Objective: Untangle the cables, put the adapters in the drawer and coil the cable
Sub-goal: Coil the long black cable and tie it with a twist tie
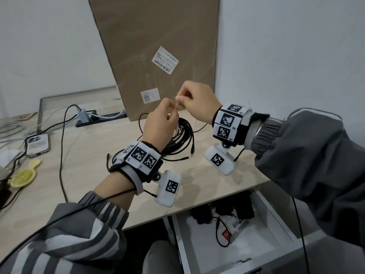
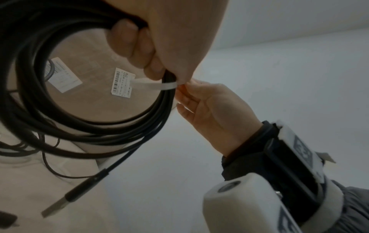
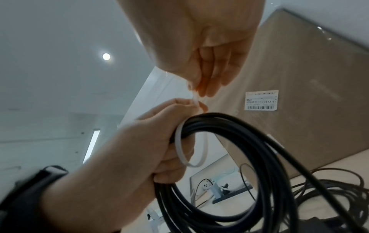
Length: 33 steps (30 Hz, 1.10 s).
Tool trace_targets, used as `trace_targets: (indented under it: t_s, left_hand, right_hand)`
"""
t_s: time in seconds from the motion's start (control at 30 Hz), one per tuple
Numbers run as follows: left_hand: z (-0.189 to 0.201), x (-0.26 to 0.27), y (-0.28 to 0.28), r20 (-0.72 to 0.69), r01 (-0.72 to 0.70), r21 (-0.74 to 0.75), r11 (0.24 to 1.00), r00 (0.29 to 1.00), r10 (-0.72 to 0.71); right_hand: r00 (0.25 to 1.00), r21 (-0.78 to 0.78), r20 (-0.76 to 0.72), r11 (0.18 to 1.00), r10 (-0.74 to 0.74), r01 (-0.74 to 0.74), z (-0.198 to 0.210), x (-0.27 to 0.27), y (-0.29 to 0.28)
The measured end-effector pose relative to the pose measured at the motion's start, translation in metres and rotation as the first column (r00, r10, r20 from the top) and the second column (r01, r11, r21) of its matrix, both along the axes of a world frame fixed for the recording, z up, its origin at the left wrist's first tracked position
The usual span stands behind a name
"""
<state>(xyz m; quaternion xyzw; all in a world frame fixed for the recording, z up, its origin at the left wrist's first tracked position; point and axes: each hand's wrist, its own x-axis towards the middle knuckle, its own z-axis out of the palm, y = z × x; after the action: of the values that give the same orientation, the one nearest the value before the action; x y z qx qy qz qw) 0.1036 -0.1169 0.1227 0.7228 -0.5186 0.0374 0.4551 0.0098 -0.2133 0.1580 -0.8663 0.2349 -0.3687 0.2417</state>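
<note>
A coil of black cable (image 1: 184, 133) hangs above the desk, gripped by my left hand (image 1: 172, 110), whose fingers curl round the bundled loops (image 3: 229, 126). A white tie strip (image 2: 169, 85) is wrapped round the bundle and loops loosely under my left fingers (image 3: 191, 151). My right hand (image 1: 180, 99) pinches the free end of the tie (image 3: 194, 98) just above my left thumb. The cable's USB plug (image 2: 58, 206) dangles below the coil. Black adapters (image 1: 223, 210) lie in the open white drawer (image 1: 276, 212) under the desk edge.
A big cardboard box (image 1: 162, 56) leans on the wall behind my hands. More loose black cable (image 1: 177, 159) lies on the desk below the coil. A power strip with a charger (image 1: 85, 115), a phone (image 1: 38, 145) and a yellow object (image 1: 23, 175) are at the left.
</note>
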Motion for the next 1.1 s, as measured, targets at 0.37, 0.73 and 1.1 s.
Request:
trace_targets:
  t_s: [0.37,0.73,1.1]
  left_hand:
    - [-0.015,0.012,0.004,-0.001,0.027,0.026,0.999,1.0,-0.027]
    - [-0.021,0.013,0.005,0.082,0.051,0.13,0.99,0.995,-0.062]
    - [-0.024,0.033,-0.005,-0.798,-0.014,-0.234,0.972,0.574,-0.184]
  right_hand:
    - [0.862,0.823,0.448,0.488,-0.238,-0.293,0.045,0.001,-0.022]
    - [0.903,0.854,0.298,0.51,-0.311,-0.106,0.035,0.001,-0.036]
    - [0.992,0.505,-0.111,0.863,0.063,0.001,-0.019,-0.04,-0.017]
